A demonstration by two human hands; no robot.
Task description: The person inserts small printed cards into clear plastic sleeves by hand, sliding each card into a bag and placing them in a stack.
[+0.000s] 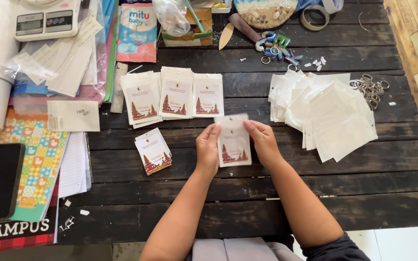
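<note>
A small printed card in a clear plastic sleeve [233, 141] is held just below the centre of the frame, above the dark plank table [364, 193], pinched at its upper left edge by the left hand [207, 146] and at its upper right edge by the right hand [263, 142], fingers closed on it. It is judged light, thin, easily bent and rather slippery, so it is best gripped by its edges. Three stacks of like cards [176, 96] lie just above it, and loose empty sleeves [330, 113] at centre right.
</note>
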